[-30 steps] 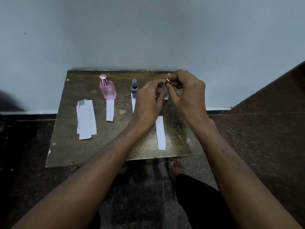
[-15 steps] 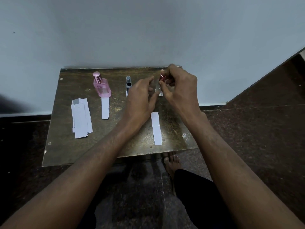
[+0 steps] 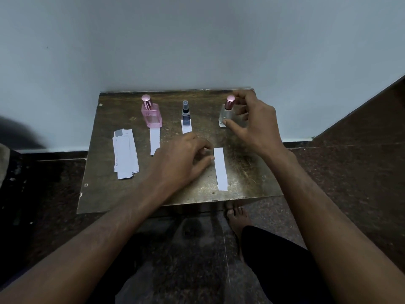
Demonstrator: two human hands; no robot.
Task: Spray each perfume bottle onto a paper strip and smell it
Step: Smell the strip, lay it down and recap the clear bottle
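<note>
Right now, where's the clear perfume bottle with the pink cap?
In the head view the clear bottle stands at the table's far right, right of the small dark bottle, with the right hand around it.

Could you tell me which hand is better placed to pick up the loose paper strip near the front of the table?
Left. The left hand has fingertips at the strip's edge; the right hand is back by the clear bottle.

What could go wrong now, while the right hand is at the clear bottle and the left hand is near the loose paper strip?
The right hand surrounds the clear bottle, which stands near the table's back right corner; a clumsy release might tip it. The left hand touches the loose strip; a careless pull could slide it toward the front edge.
</note>
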